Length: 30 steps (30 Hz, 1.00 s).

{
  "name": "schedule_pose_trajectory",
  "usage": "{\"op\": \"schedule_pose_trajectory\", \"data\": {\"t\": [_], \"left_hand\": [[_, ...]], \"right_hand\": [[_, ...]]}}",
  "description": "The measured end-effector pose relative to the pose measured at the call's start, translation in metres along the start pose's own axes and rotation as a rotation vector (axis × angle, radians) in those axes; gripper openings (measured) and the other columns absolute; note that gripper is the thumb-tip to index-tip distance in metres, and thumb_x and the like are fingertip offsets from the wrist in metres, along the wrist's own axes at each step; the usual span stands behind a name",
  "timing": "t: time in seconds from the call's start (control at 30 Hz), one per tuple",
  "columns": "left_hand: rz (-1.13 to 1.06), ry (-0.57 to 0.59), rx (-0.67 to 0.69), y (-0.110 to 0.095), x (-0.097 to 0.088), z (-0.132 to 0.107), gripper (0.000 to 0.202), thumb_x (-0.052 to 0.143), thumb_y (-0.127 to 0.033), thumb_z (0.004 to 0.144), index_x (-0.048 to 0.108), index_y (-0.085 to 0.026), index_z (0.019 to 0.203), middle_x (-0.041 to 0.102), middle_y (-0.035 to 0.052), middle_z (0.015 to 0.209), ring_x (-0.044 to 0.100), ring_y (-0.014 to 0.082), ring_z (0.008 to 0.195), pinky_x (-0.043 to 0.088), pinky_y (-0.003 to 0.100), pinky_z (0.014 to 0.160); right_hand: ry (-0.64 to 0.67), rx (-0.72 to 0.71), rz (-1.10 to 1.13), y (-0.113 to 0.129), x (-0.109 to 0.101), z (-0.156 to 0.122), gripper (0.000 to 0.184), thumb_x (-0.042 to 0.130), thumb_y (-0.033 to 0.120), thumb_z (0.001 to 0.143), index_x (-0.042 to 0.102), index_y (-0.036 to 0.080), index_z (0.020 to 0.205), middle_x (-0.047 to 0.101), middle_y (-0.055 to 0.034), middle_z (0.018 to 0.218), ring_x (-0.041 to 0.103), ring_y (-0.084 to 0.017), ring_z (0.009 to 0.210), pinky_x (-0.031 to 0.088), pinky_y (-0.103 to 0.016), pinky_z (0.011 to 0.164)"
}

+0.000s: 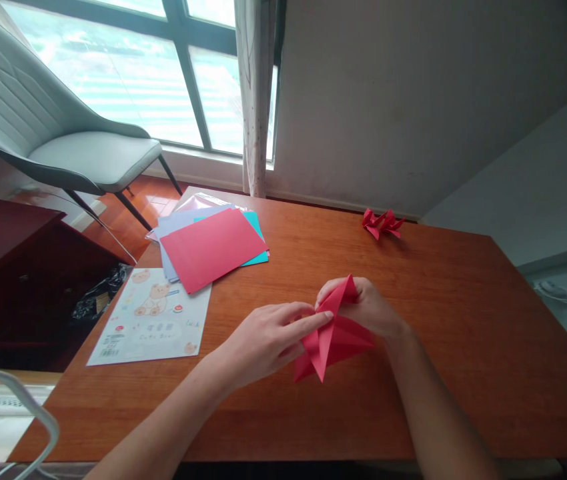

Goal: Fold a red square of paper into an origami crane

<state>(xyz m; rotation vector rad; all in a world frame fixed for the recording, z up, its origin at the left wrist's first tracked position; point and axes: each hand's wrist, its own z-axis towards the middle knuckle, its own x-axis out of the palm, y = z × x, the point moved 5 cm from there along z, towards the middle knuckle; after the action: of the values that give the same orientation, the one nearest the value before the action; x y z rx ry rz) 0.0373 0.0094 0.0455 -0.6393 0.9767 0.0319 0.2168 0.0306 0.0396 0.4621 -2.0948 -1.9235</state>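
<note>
A piece of folded red paper (pixel 327 343) with several pointed flaps is held up between both hands, over the front middle of the table. My left hand (pixel 283 330) grips it from the left, with fingertips pressed on its central fold. My right hand (pixel 363 307) pinches it from behind at the upper right, and the paper partly covers those fingers. One flap points up and another points down toward me. At the back right of the table sits a red origami piece (pixel 382 224) with several points.
On the wooden table (pixel 443 373), a stack of paper with a red sheet (pixel 213 248) on top lies at the back left. Beside it is a white bear-printed sheet (pixel 156 320). A grey chair (pixel 93 157) stands beyond the table's left side, by the window. A white curved tube (pixel 38 413) shows at lower left.
</note>
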Motion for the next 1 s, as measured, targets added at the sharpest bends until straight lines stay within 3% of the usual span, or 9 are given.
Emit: {"op": "schedule_pose_trajectory", "data": {"t": [0.23, 0.47, 0.63, 0.8, 1.0], "left_hand": [[-0.065, -0.018, -0.015, 0.005, 0.0, 0.001, 0.036, 0.053, -0.026, 0.096, 0.059, -0.024, 0.132, 0.072, 0.0083, 0.11, 0.07, 0.018, 0.093, 0.055, 0.027, 0.08], [-0.13, -0.078, -0.049, 0.007, -0.003, 0.003, 0.021, 0.057, -0.019, 0.094, 0.068, -0.019, 0.112, 0.075, 0.0067, 0.1, 0.071, 0.0161, 0.087, 0.055, 0.026, 0.075], [-0.105, -0.125, -0.072, 0.008, -0.007, 0.005, 0.02, 0.057, -0.017, 0.092, 0.071, -0.019, 0.106, 0.076, 0.0062, 0.093, 0.071, 0.0153, 0.082, 0.055, 0.025, 0.073], [-0.086, -0.274, -0.175, 0.013, -0.016, 0.002, 0.018, 0.059, -0.019, 0.091, 0.071, -0.02, 0.104, 0.076, 0.005, 0.09, 0.071, 0.0142, 0.078, 0.057, 0.024, 0.071], [0.046, -0.459, -0.335, 0.021, -0.027, -0.004, 0.017, 0.061, -0.023, 0.091, 0.069, -0.019, 0.105, 0.075, 0.0036, 0.089, 0.069, 0.0123, 0.07, 0.059, 0.023, 0.067]], "right_hand": [[0.017, 0.082, -0.065, 0.002, 0.003, -0.002, 0.025, 0.075, 0.033, 0.08, 0.072, 0.016, 0.098, 0.073, -0.0065, 0.095, 0.067, -0.018, 0.08, 0.055, -0.027, 0.067], [0.006, 0.018, -0.165, 0.004, 0.001, -0.001, 0.021, 0.066, 0.022, 0.083, 0.071, 0.017, 0.103, 0.072, -0.0047, 0.101, 0.067, -0.018, 0.088, 0.054, -0.027, 0.074], [-0.041, -0.001, -0.137, 0.006, 0.001, -0.001, 0.028, 0.066, 0.029, 0.086, 0.068, 0.019, 0.112, 0.073, -0.0042, 0.099, 0.068, -0.018, 0.088, 0.055, -0.029, 0.077], [-0.171, -0.03, -0.104, 0.006, -0.007, 0.001, 0.037, 0.07, 0.036, 0.085, 0.065, 0.022, 0.119, 0.07, -0.0065, 0.118, 0.066, -0.021, 0.105, 0.054, -0.033, 0.087], [-0.422, -0.017, -0.093, 0.0, -0.016, 0.003, 0.034, 0.066, 0.047, 0.087, 0.065, 0.02, 0.108, 0.072, -0.0067, 0.1, 0.068, -0.02, 0.089, 0.056, -0.031, 0.075]]}}
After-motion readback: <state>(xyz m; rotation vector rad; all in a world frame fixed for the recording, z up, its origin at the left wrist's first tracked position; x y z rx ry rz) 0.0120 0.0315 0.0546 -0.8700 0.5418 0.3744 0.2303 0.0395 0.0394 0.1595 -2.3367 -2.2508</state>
